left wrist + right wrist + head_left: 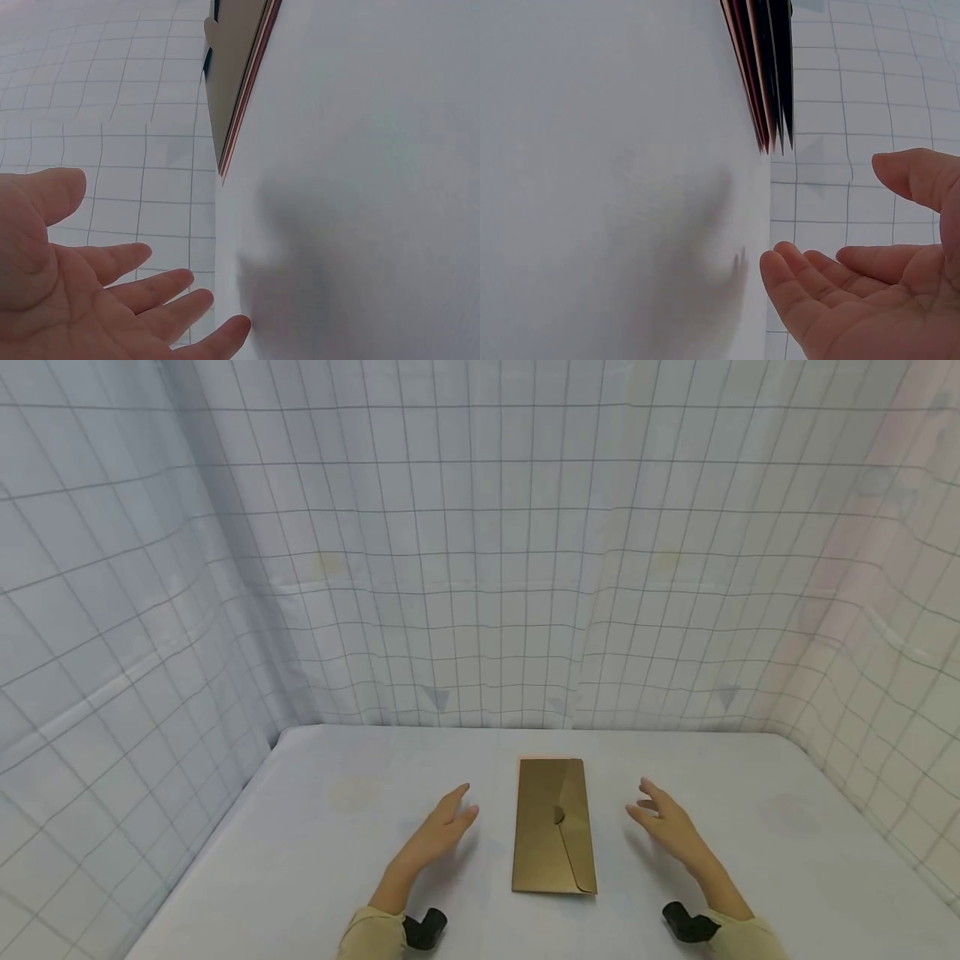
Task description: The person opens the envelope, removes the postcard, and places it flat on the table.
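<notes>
Between left hand point(438, 833) and right hand point(671, 831), fingers wide, empty, I fear the envelope point(542, 835), perhaps several, sliding if pinched unevenly.

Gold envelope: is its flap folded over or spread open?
Folded over: in the head view, the flap lies across the gold envelope, its slanted edge and round tab showing. Whether it is sealed, I cannot tell.

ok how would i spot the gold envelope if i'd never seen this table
Find the white table before the gridded backdrop. Between the left hand and right hand lies the gold envelope. Its gold colour and rounded tab set it apart from the white table.
</notes>
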Tool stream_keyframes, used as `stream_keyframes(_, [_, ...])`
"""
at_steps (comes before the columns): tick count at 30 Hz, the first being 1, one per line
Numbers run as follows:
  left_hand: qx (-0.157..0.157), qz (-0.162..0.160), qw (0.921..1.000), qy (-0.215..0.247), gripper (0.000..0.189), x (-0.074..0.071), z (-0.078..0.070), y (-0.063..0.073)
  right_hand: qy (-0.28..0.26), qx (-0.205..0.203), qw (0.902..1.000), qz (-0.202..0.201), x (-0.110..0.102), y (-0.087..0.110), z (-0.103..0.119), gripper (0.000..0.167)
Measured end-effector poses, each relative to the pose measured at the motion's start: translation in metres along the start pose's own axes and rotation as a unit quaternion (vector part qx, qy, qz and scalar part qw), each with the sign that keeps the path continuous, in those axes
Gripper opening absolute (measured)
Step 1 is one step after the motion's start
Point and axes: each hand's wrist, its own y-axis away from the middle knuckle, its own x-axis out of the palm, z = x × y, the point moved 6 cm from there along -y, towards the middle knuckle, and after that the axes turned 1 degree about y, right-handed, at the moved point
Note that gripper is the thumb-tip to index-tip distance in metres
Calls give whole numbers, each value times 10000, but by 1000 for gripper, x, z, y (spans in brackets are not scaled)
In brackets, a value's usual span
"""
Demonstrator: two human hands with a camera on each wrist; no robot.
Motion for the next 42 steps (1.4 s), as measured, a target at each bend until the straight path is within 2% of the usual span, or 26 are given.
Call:
stream_keyframes(7, [-235, 91, 9996, 156, 58, 9, -2, -1, -160, 7, 9999, -31, 5, 2, 3, 66])
stream_keyframes(13, [-192, 115, 9994, 274, 57, 12, -6, 0, -218, -90, 9997, -106, 6, 0, 7, 63])
stream_keyframes(20, [-80, 254, 9981, 563, 55, 23, -15, -2, -419, -266, 9987, -140, 12, -3, 11, 59])
stream_keyframes(27, [-9, 293, 9967, 759, 51, 38, -14, -3, -618, -326, 9975, 80, 24, 0, 14, 59])
stream_keyframes(31, [5, 325, 9911, 1292, 49, 45, -15, -3, -953, -369, 9945, 215, 29, -1, 15, 58])
stream_keyframes(35, [-168, 306, 9814, 1890, 51, 48, -14, -5, -1334, -521, 9885, 477, 34, -2, 19, 59])
stream_keyframes(42, [-406, 308, 9689, 2421, 54, 53, -14, -5, -1563, -786, 9816, 770, 39, -3, 26, 59])
